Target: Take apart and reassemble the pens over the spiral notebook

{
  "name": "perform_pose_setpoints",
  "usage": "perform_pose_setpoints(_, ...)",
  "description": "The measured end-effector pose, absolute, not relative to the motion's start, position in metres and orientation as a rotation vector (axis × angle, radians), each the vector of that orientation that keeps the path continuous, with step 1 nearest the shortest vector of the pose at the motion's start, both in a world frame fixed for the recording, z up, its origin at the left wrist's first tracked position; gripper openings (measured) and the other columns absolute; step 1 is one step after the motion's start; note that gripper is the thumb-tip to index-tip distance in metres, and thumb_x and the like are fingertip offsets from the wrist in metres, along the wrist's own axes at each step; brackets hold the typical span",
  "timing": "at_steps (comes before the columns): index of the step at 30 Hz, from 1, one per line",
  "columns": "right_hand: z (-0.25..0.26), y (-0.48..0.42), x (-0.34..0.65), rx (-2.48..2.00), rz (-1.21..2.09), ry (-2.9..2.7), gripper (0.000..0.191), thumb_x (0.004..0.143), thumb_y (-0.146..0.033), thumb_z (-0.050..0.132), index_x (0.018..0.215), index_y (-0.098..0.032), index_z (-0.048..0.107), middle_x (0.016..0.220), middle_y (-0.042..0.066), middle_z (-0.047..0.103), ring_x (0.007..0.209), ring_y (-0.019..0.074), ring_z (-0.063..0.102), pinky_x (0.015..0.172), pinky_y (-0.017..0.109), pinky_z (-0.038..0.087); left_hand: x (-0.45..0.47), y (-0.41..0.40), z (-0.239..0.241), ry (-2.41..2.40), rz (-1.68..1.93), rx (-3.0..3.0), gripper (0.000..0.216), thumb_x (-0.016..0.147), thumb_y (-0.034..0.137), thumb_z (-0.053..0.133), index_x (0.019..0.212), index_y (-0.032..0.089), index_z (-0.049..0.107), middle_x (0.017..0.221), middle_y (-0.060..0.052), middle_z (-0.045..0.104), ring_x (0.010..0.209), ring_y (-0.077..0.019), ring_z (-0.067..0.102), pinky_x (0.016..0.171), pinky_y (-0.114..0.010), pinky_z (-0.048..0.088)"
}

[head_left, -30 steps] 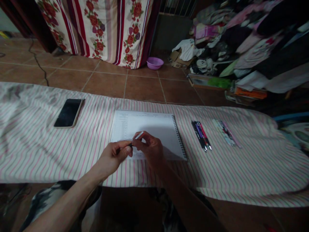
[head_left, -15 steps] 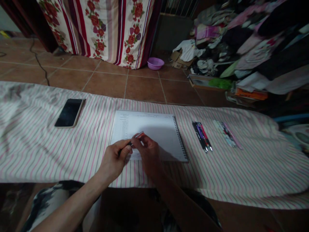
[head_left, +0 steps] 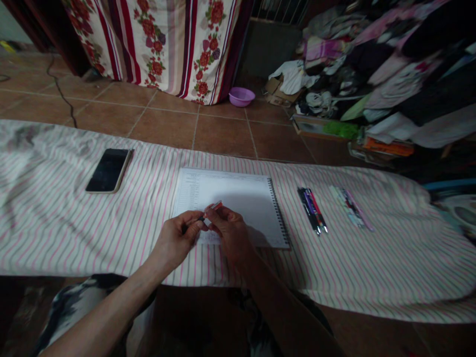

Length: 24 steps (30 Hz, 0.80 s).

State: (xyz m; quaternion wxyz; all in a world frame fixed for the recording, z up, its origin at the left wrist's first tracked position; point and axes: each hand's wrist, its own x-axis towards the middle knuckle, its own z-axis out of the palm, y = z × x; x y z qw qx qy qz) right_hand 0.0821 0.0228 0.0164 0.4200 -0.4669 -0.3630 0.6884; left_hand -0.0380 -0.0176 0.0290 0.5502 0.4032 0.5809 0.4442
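Above the lower part of an open spiral notebook (head_left: 238, 191), my two hands are close together. My left hand (head_left: 180, 234) is closed around the dark part of a pen (head_left: 202, 218), most of which is hidden in the fist. Thumb and fingers of my right hand (head_left: 230, 230) pinch the shiny, clear-looking end of the pen, which points up and right. Whether the two parts are joined or apart between the hands I cannot tell. The notebook's page is mostly white, with printed columns at its left side and the spiral at its right.
A phone (head_left: 109, 170) lies left on the striped cloth (head_left: 148, 193). To the right are several pens (head_left: 312, 210) and a second group of pens (head_left: 351, 207). Beyond, on the tiled floor (head_left: 167, 116), stand a purple basin (head_left: 241, 97) and heaped clothes (head_left: 390, 74).
My hands stay over the notebook and still hold the pen. Less of its dark part shows between them, and my right fingers have shifted slightly. The view has moved a little.
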Motion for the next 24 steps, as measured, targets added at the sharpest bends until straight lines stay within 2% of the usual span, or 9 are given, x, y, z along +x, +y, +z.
perform_pose_setpoints(7, 0.0129, 0.0194, 0.0779, -1.077, 1.734, -0.908, 0.018, 0.065, -0.034, 0.069, 0.067, -0.018, 0.062, 0.066, -0.002, 0.057, 0.055, 0.0088, 0.049, 0.056, 0.024, 0.044, -0.0383, -0.0185, 0.0258, 1.434, 1.103, 1.022, 0.024, 0.073, 0.03, 0.058, 0.089, 0.013, 0.067, 0.066, -0.002, 0.063, 0.053, -0.011, 0.05, 0.05, -0.023, 0.038)
perform_pose_setpoints(11, 0.0147, 0.0201, 0.0785, -1.054, 1.707, -0.943, 0.016, 0.067, -0.033, 0.068, 0.068, -0.018, 0.062, 0.065, -0.003, 0.056, 0.055, 0.0083, 0.047, 0.055, 0.023, 0.041, -0.0382, -0.0169, 0.0266, 1.383, 1.123, 1.023, 0.022, 0.073, 0.028, 0.058, 0.087, 0.013, 0.067, 0.069, -0.003, 0.065, 0.063, -0.0134, 0.055, 0.058, -0.024, 0.042)
perform_pose_setpoints(13, 0.0152, 0.0204, 0.0797, -1.071, 1.69, -0.994, 0.016, 0.067, -0.032, 0.068, 0.066, -0.017, 0.062, 0.063, -0.003, 0.055, 0.054, 0.0082, 0.046, 0.055, 0.023, 0.04, -0.0389, -0.017, 0.0274, 1.342, 1.096, 0.997, 0.022, 0.073, 0.029, 0.06, 0.086, 0.012, 0.066, 0.067, -0.003, 0.063, 0.055, -0.0106, 0.051, 0.052, -0.022, 0.039)
perform_pose_setpoints(16, 0.0137, 0.019, 0.0808, -1.104, 1.669, -1.054, 0.017, 0.068, -0.031, 0.067, 0.062, -0.016, 0.06, 0.059, -0.003, 0.052, 0.055, 0.0088, 0.045, 0.058, 0.023, 0.039, -0.0402, -0.0191, 0.0275, 1.295, 1.017, 0.897, 0.025, 0.072, 0.034, 0.061, 0.081, 0.011, 0.065, 0.057, 0.0, 0.056, 0.041, -0.0052, 0.035, 0.041, -0.02, 0.028)
perform_pose_setpoints(24, 0.0202, 0.0181, 0.0811, -1.156, 1.628, -1.124, 0.014, 0.067, -0.029, 0.064, 0.064, -0.016, 0.06, 0.056, -0.002, 0.053, 0.055, 0.0104, 0.047, 0.057, 0.024, 0.04, -0.039, -0.0221, 0.0274, 1.23, 1.032, 0.792, 0.031, 0.068, 0.04, 0.066, 0.077, 0.011, 0.066, 0.058, -0.001, 0.054, 0.05, -0.0087, 0.043, 0.045, -0.021, 0.031)
